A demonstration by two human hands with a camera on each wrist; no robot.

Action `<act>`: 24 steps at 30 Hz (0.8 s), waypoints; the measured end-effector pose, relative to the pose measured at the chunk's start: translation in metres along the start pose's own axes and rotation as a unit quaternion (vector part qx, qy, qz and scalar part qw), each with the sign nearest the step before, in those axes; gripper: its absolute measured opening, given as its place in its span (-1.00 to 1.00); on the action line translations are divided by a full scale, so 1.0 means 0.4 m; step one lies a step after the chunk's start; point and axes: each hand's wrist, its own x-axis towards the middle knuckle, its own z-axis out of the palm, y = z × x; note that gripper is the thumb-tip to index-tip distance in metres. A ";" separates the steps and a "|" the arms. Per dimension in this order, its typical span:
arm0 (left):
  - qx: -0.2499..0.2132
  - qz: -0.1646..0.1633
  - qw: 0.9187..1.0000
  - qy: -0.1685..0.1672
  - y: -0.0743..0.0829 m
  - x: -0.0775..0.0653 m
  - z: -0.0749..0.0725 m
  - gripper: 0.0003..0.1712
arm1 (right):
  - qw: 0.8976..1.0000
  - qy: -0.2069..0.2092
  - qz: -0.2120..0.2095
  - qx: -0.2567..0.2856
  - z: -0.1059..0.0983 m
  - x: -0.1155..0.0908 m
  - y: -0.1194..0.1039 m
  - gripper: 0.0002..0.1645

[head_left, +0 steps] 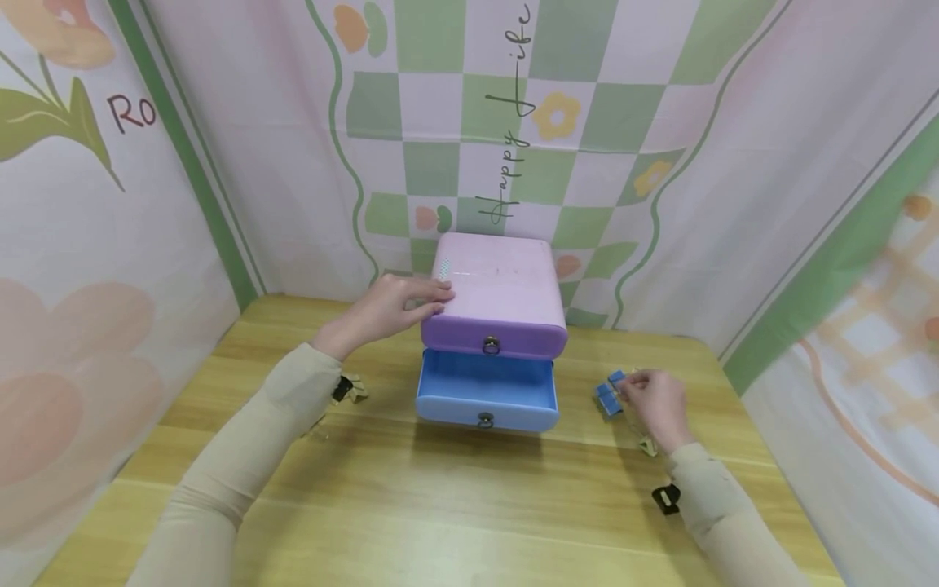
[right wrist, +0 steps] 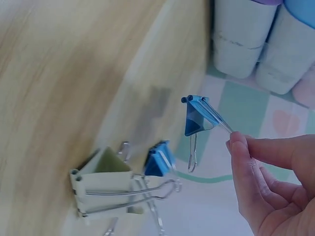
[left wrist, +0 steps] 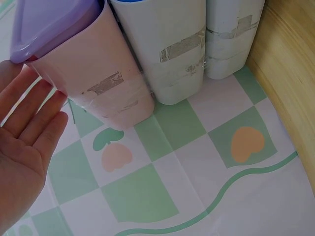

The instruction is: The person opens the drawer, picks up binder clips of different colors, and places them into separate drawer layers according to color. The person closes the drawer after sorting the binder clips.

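Right fingers [right wrist: 243, 172] pinch a blue clip [right wrist: 193, 121]; straight left fingers [head_left: 427, 289] touch the pink box [head_left: 506, 281]

Worktop [head_left: 455, 505]: yellow-brown wood grain
Toward worktop's right edge: blue clip [right wrist: 156, 162], cream clip [right wrist: 104, 181]
Held clip [right wrist: 193, 124]: blue, silvery wire
Top box [head_left: 506, 281]: pale pink
Upper drawer front [head_left: 455, 336]: purple
Pulled-out drawer [head_left: 447, 409]: light blue
Cloth [head_left: 433, 106] at worktop's back edge: green-and-white checks, orange flowers, wavy green border
Sleeves [head_left: 220, 481]: beige
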 end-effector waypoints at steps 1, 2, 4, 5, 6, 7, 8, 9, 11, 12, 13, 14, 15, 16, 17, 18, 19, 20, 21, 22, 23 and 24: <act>-0.001 0.001 1.000 0.001 -0.001 0.000 0.000 -0.67 | 1.000 0.000 0.000 -0.002 -0.004 -0.002 -0.005 -0.76; -0.002 0.002 1.000 0.002 -0.001 0.000 0.000 -0.67 | 1.000 0.001 -0.001 -0.003 -0.008 -0.005 -0.010 -0.77; -0.003 0.004 1.000 0.003 -0.002 0.001 0.000 -0.67 | 1.000 0.006 -0.004 -0.008 -0.014 -0.009 -0.021 -0.77; -0.004 0.004 1.000 0.004 -0.002 0.001 0.000 -0.67 | 1.000 0.008 -0.007 -0.009 -0.016 -0.012 -0.025 -0.78; -0.004 0.004 1.000 0.003 -0.002 0.001 0.000 -0.67 | 1.000 0.009 -0.008 -0.010 -0.019 -0.014 -0.029 -0.78; -0.004 0.004 1.000 0.003 -0.002 0.000 0.000 -0.67 | 1.000 0.010 -0.010 -0.011 -0.021 -0.016 -0.033 -0.78; -0.003 0.004 1.000 0.002 -0.002 0.000 0.001 -0.67 | 1.000 0.013 -0.013 -0.011 -0.023 -0.018 -0.037 -0.79; -0.004 0.004 1.000 0.001 -0.002 0.000 0.001 -0.67 | 1.000 0.015 -0.015 -0.011 -0.025 -0.021 -0.041 -0.79; -0.004 0.003 1.000 0.001 -0.001 0.000 0.001 -0.67 | 1.000 0.020 -0.022 -0.009 -0.029 -0.024 -0.049 -0.80; -0.003 0.003 1.000 0.001 -0.001 0.000 0.001 -0.67 | 0.999 0.023 -0.027 -0.009 -0.031 -0.026 -0.052 -0.80; -0.002 0.003 1.000 0.002 -0.001 0.000 0.000 -0.67 | 0.999 0.026 -0.031 -0.010 -0.033 -0.027 -0.057 -0.80; -0.001 0.003 1.000 0.003 0.000 0.000 0.000 -0.67 | 0.999 0.029 -0.036 -0.011 -0.034 -0.028 -0.060 -0.80; -0.001 0.003 1.000 0.002 0.000 0.000 0.000 -0.67 | 0.999 0.032 -0.040 -0.011 -0.036 -0.029 -0.063 -0.80; 0.000 0.002 1.000 0.003 0.000 0.000 -0.001 -0.67 | 0.998 0.034 -0.045 -0.011 -0.038 -0.031 -0.067 -0.80; 0.001 0.001 1.000 0.003 0.000 0.000 -0.001 -0.67 | 0.998 0.037 -0.048 -0.012 -0.039 -0.032 -0.070 -0.80; 0.000 0.000 1.000 0.002 0.000 0.000 -0.001 -0.67 | 0.998 0.038 -0.051 -0.012 -0.040 -0.034 -0.073 -0.81; 0.000 -0.001 1.000 0.002 0.000 0.000 -0.001 -0.68 | 0.998 0.040 -0.054 -0.012 -0.042 -0.036 -0.077 -0.81; 0.000 -0.002 1.000 0.002 0.000 0.000 -0.001 -0.68 | 0.997 0.042 -0.057 -0.014 -0.043 -0.038 -0.080 -0.81; 0.000 -0.003 1.000 0.000 0.000 -0.001 -0.001 -0.68 | 0.997 0.044 -0.060 -0.014 -0.045 -0.040 -0.084 -0.81; 0.001 -0.003 1.000 0.000 -0.001 -0.001 -0.001 -0.68 | 0.997 0.045 -0.063 -0.015 -0.046 -0.042 -0.087 -0.81; 0.001 -0.003 1.000 0.000 -0.001 -0.001 -0.001 -0.68 | 0.996 0.048 -0.067 -0.016 -0.048 -0.044 -0.091 -0.81; 0.000 -0.003 1.000 0.000 -0.001 -0.001 -0.001 -0.68 | 0.996 0.050 -0.070 -0.018 -0.050 -0.047 -0.094 -0.82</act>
